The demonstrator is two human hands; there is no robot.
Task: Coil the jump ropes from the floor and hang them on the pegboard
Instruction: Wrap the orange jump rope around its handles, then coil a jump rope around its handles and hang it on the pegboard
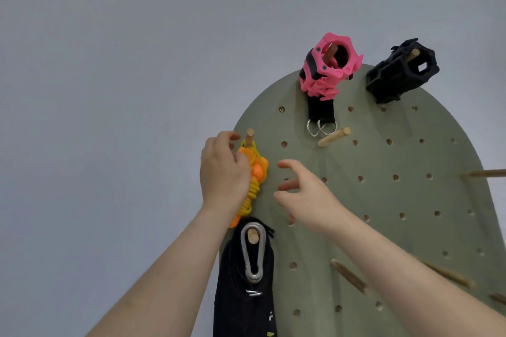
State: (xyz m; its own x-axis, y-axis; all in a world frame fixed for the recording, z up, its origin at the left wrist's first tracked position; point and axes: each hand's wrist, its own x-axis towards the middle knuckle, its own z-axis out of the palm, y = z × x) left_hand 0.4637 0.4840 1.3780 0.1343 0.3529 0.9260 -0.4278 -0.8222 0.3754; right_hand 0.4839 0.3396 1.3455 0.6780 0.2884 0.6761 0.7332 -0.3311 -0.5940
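Note:
A coiled yellow and orange jump rope (253,172) hangs by a loop over a wooden peg (248,137) at the upper left of the grey-green pegboard (383,194). My left hand (223,169) is wrapped around the left side of the bundle, fingers curled on it. Just to the right, my right hand (304,191) hovers with fingers spread, apart from the rope and holding nothing. The rope's lower end sits behind my left wrist.
A pink barbell collar (327,65) with a black strap and a black collar (401,74) sit on upper pegs. Below the rope a black pouch (243,282) hangs by a silver carabiner (253,250). Bare pegs (334,137) stick out across the board. Grey wall lies to the left.

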